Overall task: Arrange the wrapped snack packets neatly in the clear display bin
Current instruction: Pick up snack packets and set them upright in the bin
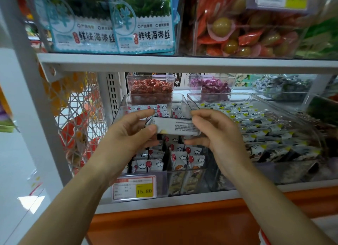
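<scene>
Over the bin: one packet (175,127) is held up between both my hands, just above the rows, with the small-print side facing me.
Left hand (131,133): thumb and fingers pinch the packet's left end, so not open at all.
Right hand (215,135): same deal on the right end, with the fingers curled in and gripping it.
Bin (119,107): clear plastic, sitting at the left of the lower shelf (182,63).
Other packets (151,164): white with red balloons and clouds, mostly stood up in rows inside the bin. A few more lie at the back.
Price tag (135,187): on the bin's front, the yellow bit says 15.80.
Next bin (256,95): right beside mine, full of black-and-white packets with yellow corners.
Behind: two smaller clear tubs, one of red sweets (150,88) and one of purple sweets (214,87).
Upstairs: blue-and-white seaweed packs (142,25) on the shelf above, and next to them a tub of orange wrappers with round green things inside.
</scene>
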Available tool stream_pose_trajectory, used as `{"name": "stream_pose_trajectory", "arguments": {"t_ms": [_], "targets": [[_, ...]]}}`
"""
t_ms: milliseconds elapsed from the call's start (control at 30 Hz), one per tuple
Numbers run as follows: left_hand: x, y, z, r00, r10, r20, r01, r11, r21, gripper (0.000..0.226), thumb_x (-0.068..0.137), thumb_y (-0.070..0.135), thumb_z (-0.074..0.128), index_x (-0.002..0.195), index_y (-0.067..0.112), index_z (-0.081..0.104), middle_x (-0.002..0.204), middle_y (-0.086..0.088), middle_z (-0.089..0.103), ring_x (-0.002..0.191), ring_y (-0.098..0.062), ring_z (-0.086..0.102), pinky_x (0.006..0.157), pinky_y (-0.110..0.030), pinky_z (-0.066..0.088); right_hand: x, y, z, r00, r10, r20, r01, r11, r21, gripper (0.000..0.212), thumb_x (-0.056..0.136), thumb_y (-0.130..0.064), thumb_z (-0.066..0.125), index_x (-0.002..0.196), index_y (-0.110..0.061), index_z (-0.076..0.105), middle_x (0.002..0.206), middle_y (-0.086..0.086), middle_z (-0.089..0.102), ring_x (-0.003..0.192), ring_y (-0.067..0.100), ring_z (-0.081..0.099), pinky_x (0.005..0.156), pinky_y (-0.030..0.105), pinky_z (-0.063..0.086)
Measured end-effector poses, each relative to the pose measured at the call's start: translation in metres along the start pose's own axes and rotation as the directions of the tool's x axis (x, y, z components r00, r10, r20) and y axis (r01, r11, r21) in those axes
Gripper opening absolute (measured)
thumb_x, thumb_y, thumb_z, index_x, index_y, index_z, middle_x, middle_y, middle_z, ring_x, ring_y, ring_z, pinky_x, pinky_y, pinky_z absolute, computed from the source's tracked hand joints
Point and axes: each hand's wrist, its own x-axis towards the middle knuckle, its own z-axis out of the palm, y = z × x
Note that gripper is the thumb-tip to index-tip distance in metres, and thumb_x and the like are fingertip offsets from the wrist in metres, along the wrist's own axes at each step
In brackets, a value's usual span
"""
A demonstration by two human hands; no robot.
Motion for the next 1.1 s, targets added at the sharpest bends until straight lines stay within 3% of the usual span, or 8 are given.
{"name": "stream_pose_trajectory", "arguments": {"t_ms": [167,333,400,500,667,767,900,1100], "targets": [[-0.003,0.003,0.004,0.999,0.026,0.044,-0.029,0.995,0.092,0.046,0.069,0.026,0.062,0.114,0.03,0.063,0.086,0.01,0.072,0.085,-0.011,0.07,0.076,-0.015,0.053,-0.001,-0.001,0.001,0.999,0.004,-0.035,-0.006,0.999,-0.052,0.015,0.083,-0.008,0.065,0.07,-0.012,0.072,0.085,0.026,0.062,0.078,0.037,0.065,0.055,0.029,0.057],[-0.006,0.008,0.007,0.995,0.065,0.078,-0.082,0.968,0.237,0.038,0.07,0.026,0.066,0.106,0.036,0.064,0.095,0.003,0.071,0.087,-0.013,0.067,0.073,-0.015,0.053,0.001,-0.001,-0.003,0.988,-0.092,-0.128,0.057,0.966,-0.252,0.023,0.083,-0.017,0.065,0.065,-0.003,0.062,0.077,0.031,0.058,0.079,0.049,0.057,0.067,0.061,0.051],[-0.005,0.008,0.007,0.997,0.057,0.057,-0.071,0.955,0.289,0.028,0.075,0.027,0.068,0.102,0.035,0.067,0.094,0.001,0.07,0.087,-0.012,0.066,0.078,-0.021,0.053,0.001,-0.002,-0.002,0.986,-0.121,-0.115,0.084,0.955,-0.284,0.023,0.084,-0.017,0.064,0.065,-0.004,0.064,0.075,0.028,0.059,0.077,0.046,0.059,0.065,0.059,0.052],[-0.005,0.008,0.009,0.998,0.052,0.025,-0.057,0.956,0.287,0.02,0.07,0.035,0.068,0.086,0.022,0.068,0.081,0.001,0.069,0.071,-0.007,0.065,0.065,-0.016,0.051,0.0,-0.003,-0.001,0.984,-0.177,-0.025,0.154,0.908,-0.39,0.021,0.085,-0.019,0.064,0.066,-0.011,0.068,0.065,0.012,0.063,0.065,0.027,0.061,0.06,0.036,0.054],[-0.002,0.009,0.006,1.0,0.009,0.002,-0.009,0.968,0.252,0.036,0.061,0.039,0.068,0.069,0.005,0.061,0.057,-0.007,0.056,0.05,-0.013,0.05,0.05,-0.016,0.043,-0.002,-0.004,0.002,0.984,-0.162,0.067,0.176,0.902,-0.395,0.017,0.084,-0.016,0.065,0.069,-0.012,0.07,0.065,0.008,0.064,0.057,0.015,0.058,0.053,0.013,0.044],[0.0,0.009,-0.001,1.0,0.023,0.0,-0.023,0.956,0.292,0.027,0.072,0.03,0.068,0.059,0.007,0.064,0.058,-0.015,0.062,0.056,-0.026,0.061,0.055,-0.009,0.047,-0.002,-0.005,0.002,0.987,-0.128,0.096,0.155,0.91,-0.385,0.015,0.084,-0.016,0.064,0.07,-0.016,0.071,0.067,0.0,0.067,0.058,0.004,0.058,0.054,0.016,0.046],[-0.002,0.012,-0.004,0.999,0.053,0.002,-0.05,0.935,0.351,0.031,0.069,0.039,0.064,0.066,0.008,0.068,0.059,-0.008,0.062,0.052,-0.006,0.06,0.055,-0.007,0.047,-0.002,-0.004,0.003,0.985,-0.154,0.08,0.173,0.91,-0.376,0.016,0.084,-0.017,0.064,0.07,-0.014,0.071,0.067,0.006,0.066,0.061,0.018,0.06,0.054,0.025,0.047],[-0.002,0.01,-0.001,0.996,0.025,0.084,-0.051,0.944,0.326,0.038,0.058,0.043,0.068,0.088,0.02,0.066,0.083,-0.001,0.07,0.075,-0.014,0.068,0.065,-0.019,0.056,0.001,-0.003,-0.002,0.995,-0.061,0.081,0.082,0.956,-0.281,0.023,0.088,-0.017,0.061,0.069,-0.008,0.069,0.072,0.021,0.065,0.07,0.037,0.065,0.056,0.045,0.058]]}}
